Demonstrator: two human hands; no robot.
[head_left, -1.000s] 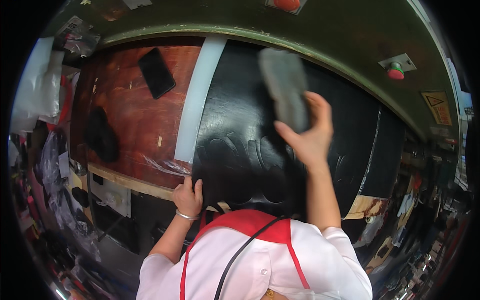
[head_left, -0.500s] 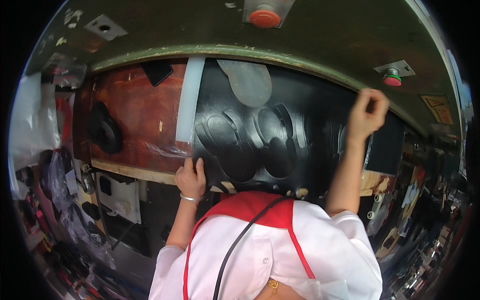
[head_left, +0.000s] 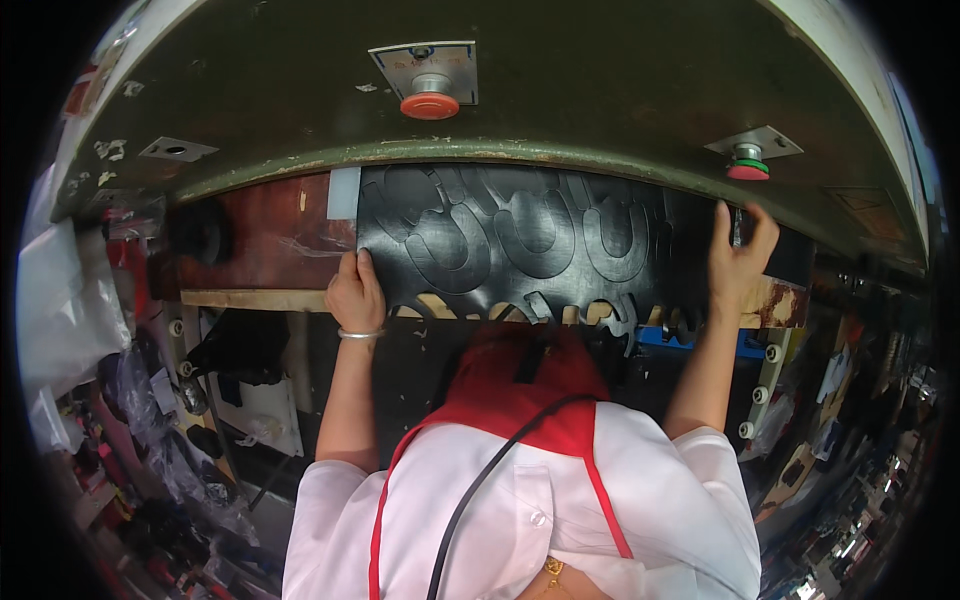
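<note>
A shiny black sheet lies across the work surface, with several curved, sole-like outlines cut into it. Its near edge is ragged, and cut strips hang down over the front of the surface. My left hand holds the sheet's left edge, thumb on top and fingers close together. At the sheet's right end is my right hand, its thumb and fingers apart with a gap between them. Whether its lower fingers touch the sheet is hard to see. A pale strip runs along the sheet's left side.
Above the far side hangs a green machine beam with a red push button and a red-and-green one. A reddish-brown board carries a dark round object at left. Clear plastic hangs farther left.
My right hand has gone from loosely curled to fingers apart at the sheet's right end. The view has shifted: the grey plate is out of sight, and the ragged near edge shows.
</note>
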